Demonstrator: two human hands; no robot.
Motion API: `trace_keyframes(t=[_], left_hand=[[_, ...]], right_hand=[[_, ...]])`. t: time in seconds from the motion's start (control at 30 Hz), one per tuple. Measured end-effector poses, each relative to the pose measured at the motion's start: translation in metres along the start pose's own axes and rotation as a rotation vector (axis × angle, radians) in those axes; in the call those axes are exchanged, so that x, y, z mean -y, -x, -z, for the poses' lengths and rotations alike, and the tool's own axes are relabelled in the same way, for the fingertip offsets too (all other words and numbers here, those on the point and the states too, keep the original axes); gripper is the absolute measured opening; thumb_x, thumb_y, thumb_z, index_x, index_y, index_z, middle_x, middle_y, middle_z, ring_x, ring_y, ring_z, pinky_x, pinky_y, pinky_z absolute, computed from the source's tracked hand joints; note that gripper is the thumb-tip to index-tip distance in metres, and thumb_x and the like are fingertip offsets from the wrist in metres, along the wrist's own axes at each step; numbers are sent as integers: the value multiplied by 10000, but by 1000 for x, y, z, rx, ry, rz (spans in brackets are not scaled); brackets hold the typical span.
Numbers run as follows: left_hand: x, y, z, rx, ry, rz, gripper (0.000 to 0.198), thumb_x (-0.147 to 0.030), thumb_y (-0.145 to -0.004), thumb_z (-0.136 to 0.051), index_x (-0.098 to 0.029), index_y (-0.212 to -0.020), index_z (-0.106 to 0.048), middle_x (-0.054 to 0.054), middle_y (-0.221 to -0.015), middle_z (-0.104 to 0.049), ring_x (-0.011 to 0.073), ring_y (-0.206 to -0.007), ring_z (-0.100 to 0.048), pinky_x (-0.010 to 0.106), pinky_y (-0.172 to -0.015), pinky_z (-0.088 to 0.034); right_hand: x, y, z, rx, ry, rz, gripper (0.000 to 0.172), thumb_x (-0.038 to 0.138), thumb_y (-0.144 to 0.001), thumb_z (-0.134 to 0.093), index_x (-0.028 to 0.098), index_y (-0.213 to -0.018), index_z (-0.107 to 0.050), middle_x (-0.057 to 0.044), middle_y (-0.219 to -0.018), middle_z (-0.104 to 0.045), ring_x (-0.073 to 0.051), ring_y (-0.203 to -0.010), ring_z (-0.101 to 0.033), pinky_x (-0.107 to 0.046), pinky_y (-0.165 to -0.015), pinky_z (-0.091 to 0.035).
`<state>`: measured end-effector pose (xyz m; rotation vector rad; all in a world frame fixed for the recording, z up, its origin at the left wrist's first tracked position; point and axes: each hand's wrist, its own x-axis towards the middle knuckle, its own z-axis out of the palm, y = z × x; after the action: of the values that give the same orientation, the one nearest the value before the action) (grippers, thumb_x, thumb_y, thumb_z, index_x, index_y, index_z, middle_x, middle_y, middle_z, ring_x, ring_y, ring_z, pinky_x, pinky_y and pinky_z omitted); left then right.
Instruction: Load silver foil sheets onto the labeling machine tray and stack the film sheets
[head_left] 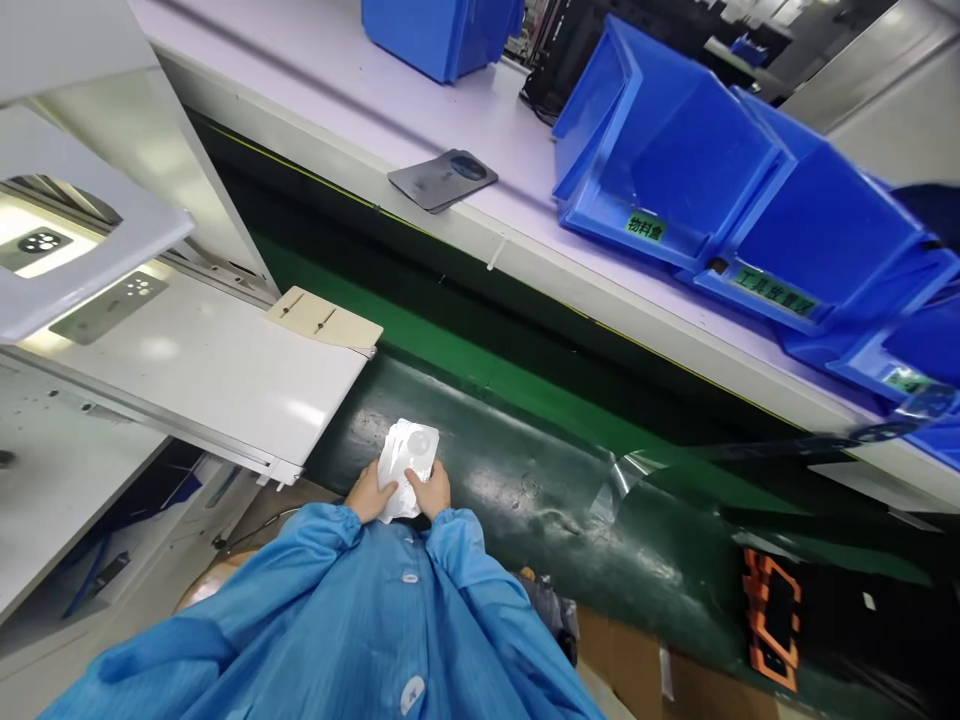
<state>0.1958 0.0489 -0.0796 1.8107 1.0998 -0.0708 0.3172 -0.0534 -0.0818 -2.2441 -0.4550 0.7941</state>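
A small stack of thin white phone-back-shaped sheets [414, 446], with rounded corners and a round camera mark near the top, is held close to my body over the green mat. My left hand [367, 494] grips its left edge, thumb on top. On the right edge my right hand [433, 491] closes on the same stack, its thumb pressed on the face. The sheets are slightly fanned; fingers beneath them are hidden.
Grey phone-back sheets [431, 183] lie at the shelf's edge. Blue bins [667, 150] line the shelf at right. A white machine bed [217, 350] at left carries a grey panel [112, 305]. Orange frames [772, 615] lie at lower right, and clear tape [626, 475] hangs over the mat.
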Motion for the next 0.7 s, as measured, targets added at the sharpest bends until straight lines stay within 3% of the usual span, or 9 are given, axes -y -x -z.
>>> trace_keyframes(t=[0.1, 0.27, 0.43, 0.53, 0.7], left_hand=[[7, 1, -1, 24, -46, -24, 528, -272, -838, -554, -48, -1306, -457, 194, -1248, -599, 287, -1187, -559, 336, -1012, -419], [10, -3, 12, -8, -95, -72, 536, -283, -863, -531, -41, -1334, -450, 218, -1287, -558, 321, -1241, -508, 388, -1044, -384], [1, -4, 22, -52, -103, -171, 478, -263, -880, -506, -118, -1335, -498, 164, -1302, -542, 314, -1222, -488, 436, -1060, -362], [-3, -3, 21, -64, -96, -199, 404, -290, -880, -519, -133, -1246, -590, 152, -1249, -557, 326, -1157, -502, 468, -1038, -372], [-7, -2, 15, -73, -36, -201, 247, -294, -848, -577, -158, -1022, -687, 127, -1113, -601, 311, -1051, -541, 481, -1007, -393]], right_hand=[[0, -1, 0, -41, 57, 35, 326, 291, -702, -746, 167, -988, -652, -92, -970, -716, -261, -958, -649, -333, -854, -491], [-4, -3, 10, -14, -54, -42, 331, 224, -691, -721, 166, -1007, -643, -48, -813, -734, -235, -787, -698, -308, -755, -517], [-2, 4, 17, -68, -113, 10, 217, 260, -686, -684, 183, -881, -627, -56, -871, -729, -232, -814, -687, -314, -763, -517], [-1, 10, 17, -80, -165, 61, 205, 298, -717, -642, 198, -890, -593, -42, -882, -715, -220, -811, -674, -318, -771, -516], [-5, 9, 12, 6, -328, 74, 277, 304, -721, -627, 211, -974, -564, -34, -925, -699, -216, -863, -661, -343, -824, -515]])
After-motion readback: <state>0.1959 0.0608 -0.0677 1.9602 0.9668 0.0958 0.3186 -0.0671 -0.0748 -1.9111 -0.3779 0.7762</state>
